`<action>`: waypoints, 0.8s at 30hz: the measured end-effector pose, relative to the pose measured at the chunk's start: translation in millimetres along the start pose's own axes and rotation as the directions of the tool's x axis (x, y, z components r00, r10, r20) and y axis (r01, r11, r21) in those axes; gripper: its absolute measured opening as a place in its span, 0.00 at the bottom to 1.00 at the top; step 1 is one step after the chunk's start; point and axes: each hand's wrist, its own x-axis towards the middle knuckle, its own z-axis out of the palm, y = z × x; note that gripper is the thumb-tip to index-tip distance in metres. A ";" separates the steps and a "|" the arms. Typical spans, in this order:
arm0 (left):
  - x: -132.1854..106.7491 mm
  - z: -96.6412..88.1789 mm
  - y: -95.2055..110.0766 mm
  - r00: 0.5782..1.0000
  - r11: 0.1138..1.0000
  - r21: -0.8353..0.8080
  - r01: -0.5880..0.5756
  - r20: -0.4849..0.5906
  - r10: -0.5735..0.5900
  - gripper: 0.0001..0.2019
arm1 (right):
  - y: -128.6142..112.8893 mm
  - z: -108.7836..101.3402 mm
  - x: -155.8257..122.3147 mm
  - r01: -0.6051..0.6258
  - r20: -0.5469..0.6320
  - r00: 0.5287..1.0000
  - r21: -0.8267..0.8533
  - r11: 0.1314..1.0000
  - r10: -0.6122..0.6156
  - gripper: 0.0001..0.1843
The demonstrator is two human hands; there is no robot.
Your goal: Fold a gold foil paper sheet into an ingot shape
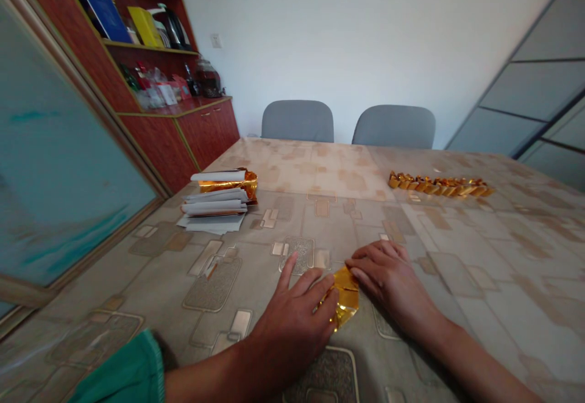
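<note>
A piece of gold foil paper [347, 298], partly folded with creased edges, lies on the table between my two hands. My left hand [299, 308] comes in from the lower left, its index and middle fingers on the foil's left side and its little finger sticking out; the thumb is hidden. At the foil's upper right edge, my right hand [388, 272] grips it with bent fingers close together. What lies under the fingers is covered.
At the left stands a stack of folded foil sheets [214, 211] with pale backs. A row of folded gold foil pieces [441, 185] lies at the far right of the patterned tablecloth [292, 220]. Two grey chairs [298, 121] are behind the table; a red cabinet [208, 131] stands back left.
</note>
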 end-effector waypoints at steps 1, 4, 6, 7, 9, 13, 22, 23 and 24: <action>0.1 0.8 0.1 1.000 1.000 0.001 -0.002 -0.009 0.002 0.13 | -0.8 1.3 1.4 -0.023 -0.003 1.000 0.012 1.000 0.023 0.11; 0.2 2.4 1.1 1.000 1.000 0.004 -0.010 -0.024 0.010 0.13 | -7.7 6.9 3.3 -0.086 -0.006 0.996 -0.017 0.996 0.086 0.06; 0.2 2.3 1.9 1.000 1.000 0.008 -0.012 -0.027 0.012 0.13 | -11.6 10.4 2.6 -0.096 -0.003 0.995 -0.064 0.993 0.096 0.08; 0.2 1.9 2.2 1.000 1.000 0.009 -0.009 -0.025 0.009 0.12 | -12.2 11.4 1.9 -0.093 0.002 0.996 -0.088 0.992 0.093 0.08; 0.2 0.3 2.3 1.000 1.000 0.001 0.002 -0.018 -0.002 0.12 | -10.8 11.7 0.8 -0.082 0.010 0.996 -0.124 0.989 0.084 0.08; 1.1 -4.6 1.5 1.000 0.999 -0.045 0.022 0.013 -0.022 0.14 | -4.3 6.5 2.0 -0.051 0.025 0.998 -0.085 0.995 0.053 0.07; 7.0 -15.2 2.6 0.988 0.982 -0.149 0.120 0.113 -0.104 0.21 | -13.0 0.8 8.8 -0.013 0.069 0.998 0.115 0.993 0.005 0.04; 7.0 -15.1 2.5 0.985 0.979 -0.150 0.138 0.121 -0.120 0.23 | -13.4 0.7 8.7 -0.020 0.066 0.998 0.128 0.992 0.012 0.05; 6.8 -14.7 2.4 0.983 0.977 -0.148 0.152 0.125 -0.134 0.25 | -13.4 0.6 8.4 -0.020 0.060 0.998 0.146 0.989 0.011 0.06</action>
